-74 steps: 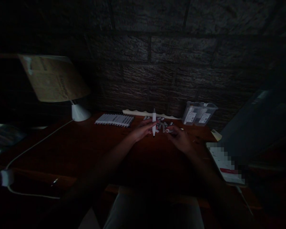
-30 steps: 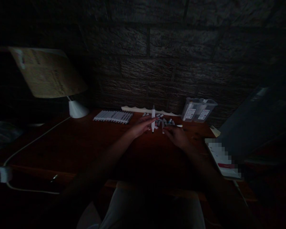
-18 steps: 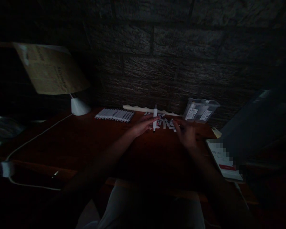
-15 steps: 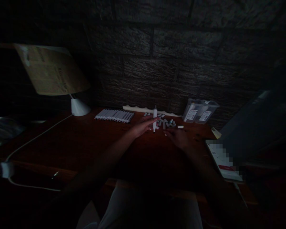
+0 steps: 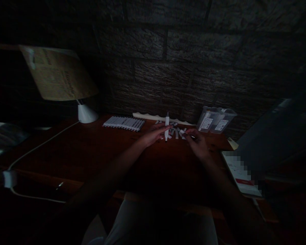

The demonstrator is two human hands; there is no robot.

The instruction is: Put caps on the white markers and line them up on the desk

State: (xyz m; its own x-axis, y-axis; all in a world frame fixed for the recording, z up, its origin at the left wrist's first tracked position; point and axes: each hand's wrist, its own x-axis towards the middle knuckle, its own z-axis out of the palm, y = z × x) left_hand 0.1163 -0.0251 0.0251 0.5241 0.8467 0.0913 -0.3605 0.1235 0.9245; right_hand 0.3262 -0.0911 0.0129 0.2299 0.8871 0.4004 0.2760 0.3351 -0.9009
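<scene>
The scene is very dark. My left hand pinches a white marker and holds it upright over the dark wooden desk. My right hand is just to its right, fingers closed at the edge of a pile of loose marker caps, pinching a small pale cap. A neat row of white markers lies flat to the left of both hands.
A white lamp with a tan shade stands back left, its cable crossing the desk. A clear plastic box sits back right by the brick wall. Papers lie at right next to a dark slanted panel.
My right hand reached into the cap pile, drew back, then returned to it and now pinches a cap. My left hand kept the marker upright, hardly moving.
</scene>
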